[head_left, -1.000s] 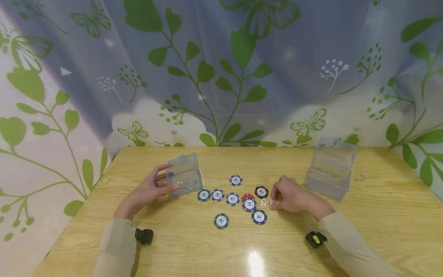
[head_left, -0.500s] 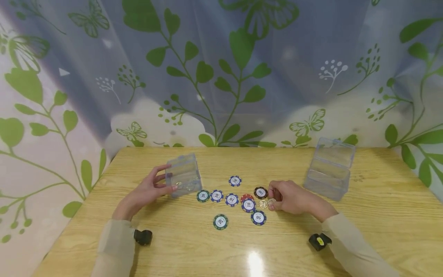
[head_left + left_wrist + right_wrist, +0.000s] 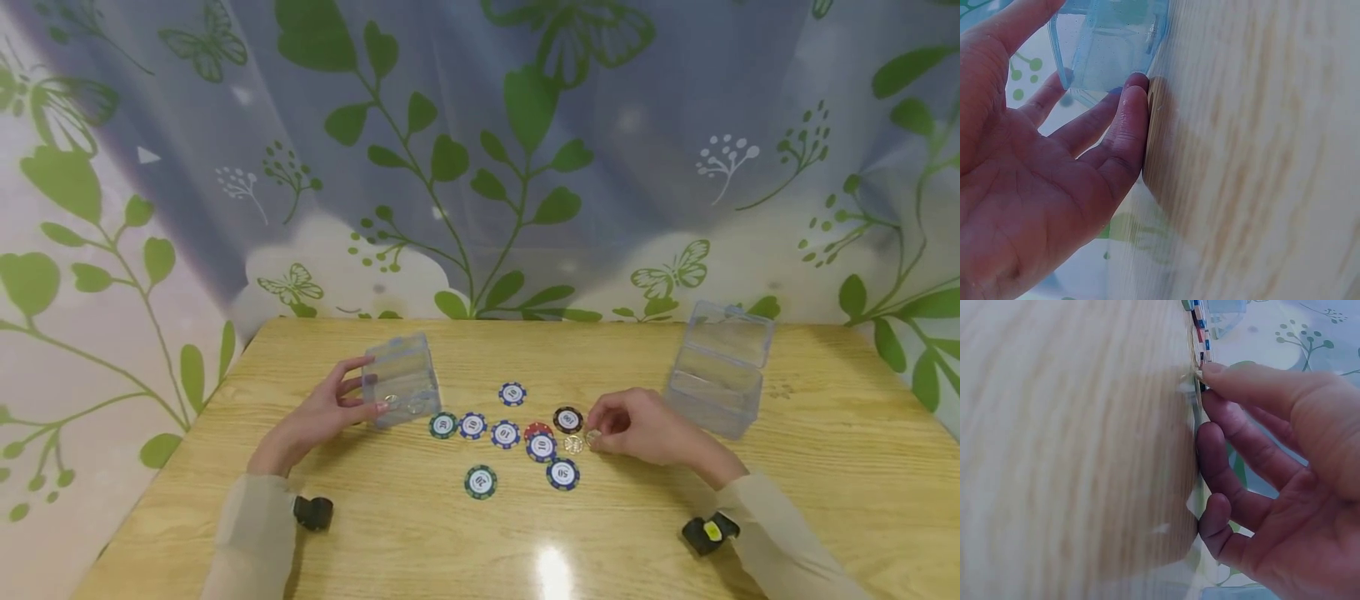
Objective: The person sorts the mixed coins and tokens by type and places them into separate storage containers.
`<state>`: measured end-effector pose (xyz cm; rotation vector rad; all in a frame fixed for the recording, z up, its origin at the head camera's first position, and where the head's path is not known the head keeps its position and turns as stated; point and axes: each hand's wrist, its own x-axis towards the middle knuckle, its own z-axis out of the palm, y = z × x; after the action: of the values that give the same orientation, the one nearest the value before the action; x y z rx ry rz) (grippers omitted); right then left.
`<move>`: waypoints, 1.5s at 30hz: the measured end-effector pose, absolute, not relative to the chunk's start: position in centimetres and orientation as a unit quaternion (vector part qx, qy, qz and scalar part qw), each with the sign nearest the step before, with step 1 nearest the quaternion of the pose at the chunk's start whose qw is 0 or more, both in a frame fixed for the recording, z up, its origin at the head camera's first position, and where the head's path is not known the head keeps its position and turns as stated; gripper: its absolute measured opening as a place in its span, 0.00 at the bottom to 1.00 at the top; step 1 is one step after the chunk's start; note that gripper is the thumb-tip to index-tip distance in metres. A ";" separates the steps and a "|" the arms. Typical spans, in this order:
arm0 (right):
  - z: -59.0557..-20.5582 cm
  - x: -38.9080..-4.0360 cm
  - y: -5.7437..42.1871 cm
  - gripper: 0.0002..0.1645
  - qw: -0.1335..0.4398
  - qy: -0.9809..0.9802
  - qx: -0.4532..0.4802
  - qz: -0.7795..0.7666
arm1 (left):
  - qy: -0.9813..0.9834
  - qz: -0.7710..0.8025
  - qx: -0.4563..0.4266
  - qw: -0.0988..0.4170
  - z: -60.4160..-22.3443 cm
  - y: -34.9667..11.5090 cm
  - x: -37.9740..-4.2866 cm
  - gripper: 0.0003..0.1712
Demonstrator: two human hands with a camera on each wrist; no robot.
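My left hand [image 3: 318, 423] holds a clear plastic box [image 3: 401, 375] by its left side, thumb in front and fingers along the side. Gold-coloured coins [image 3: 392, 401] show inside it. In the left wrist view the box [image 3: 1113, 47] is at the top, beside the fingertips. My right hand [image 3: 645, 425] is low over the table, with thumb and index finger at a gold-coloured coin [image 3: 592, 437]. Left of that lies another gold-coloured coin [image 3: 573, 444]. In the right wrist view the coin [image 3: 1199, 374] shows edge-on at the thumb tip. The other fingers are bent.
Several poker chips lie mid-table: a black one [image 3: 567, 419], blue ones [image 3: 506, 433], green ones [image 3: 480, 482] and a red one [image 3: 537, 430] partly under a blue chip. A second clear box [image 3: 716, 387], lid raised, stands at right. A patterned curtain [image 3: 480, 167] hangs behind the table.
My right wrist has shifted a little right and turned, and the coin at its fingertips shows more clearly. The left hand and its box stay in place.
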<state>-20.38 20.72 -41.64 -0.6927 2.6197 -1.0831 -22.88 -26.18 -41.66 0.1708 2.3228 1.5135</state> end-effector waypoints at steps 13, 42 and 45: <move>-41.6 -20.2 20.3 0.06 0.094 0.878 -0.196 -0.426 | 0.829 0.528 0.060 0.176 -41.7 -25.8 -23.0 0.52; -40.7 -21.4 17.5 0.08 0.068 0.867 -0.149 -0.471 | 0.827 0.531 0.056 0.176 -41.4 -26.0 -23.0 0.52; -40.6 -21.5 17.0 0.08 0.066 0.865 -0.146 -0.476 | 0.826 0.532 0.063 0.176 -41.4 -26.0 -22.9 0.52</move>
<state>-21.47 16.99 -40.56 -0.4403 2.6094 -1.4349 -22.86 -26.04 -41.42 0.1799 2.3396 1.5068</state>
